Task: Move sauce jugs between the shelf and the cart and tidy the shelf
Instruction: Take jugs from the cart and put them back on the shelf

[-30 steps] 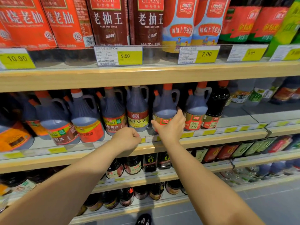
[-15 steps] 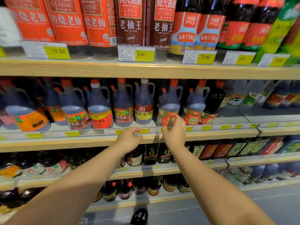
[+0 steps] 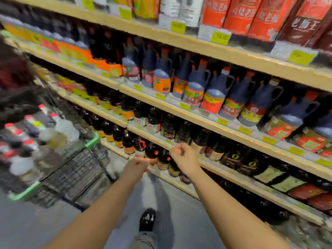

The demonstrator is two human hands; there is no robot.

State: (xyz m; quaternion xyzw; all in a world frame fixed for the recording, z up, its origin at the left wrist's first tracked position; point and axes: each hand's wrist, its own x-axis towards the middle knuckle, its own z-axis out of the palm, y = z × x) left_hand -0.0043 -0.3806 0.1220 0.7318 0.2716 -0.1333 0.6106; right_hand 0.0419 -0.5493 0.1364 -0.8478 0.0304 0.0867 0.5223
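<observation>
Sauce jugs (image 3: 214,95) with dark blue-grey bodies, red caps and side handles stand in a row on the middle shelf (image 3: 195,115), upper right. A wire cart (image 3: 75,169) with green corner trim stands at the left and holds several bottles (image 3: 34,128). My left hand (image 3: 136,167) is in mid-air between cart and shelf, blurred and holding nothing. My right hand (image 3: 183,156) hangs beside it, in front of the lower shelf, with its fingers loosely curled and nothing in them. Neither hand touches a jug.
Small dark bottles (image 3: 161,124) fill the lower shelves. Tall red cartons (image 3: 251,17) and price tags line the top shelf. My black shoe (image 3: 147,219) stands on the grey floor between cart and shelving. A dark blurred shape (image 3: 16,83) fills the left edge.
The view has swung left and down, and the cart is now in sight. Both hands have left the jug shelf and dropped into mid-air; my right hand no longer touches a jug.
</observation>
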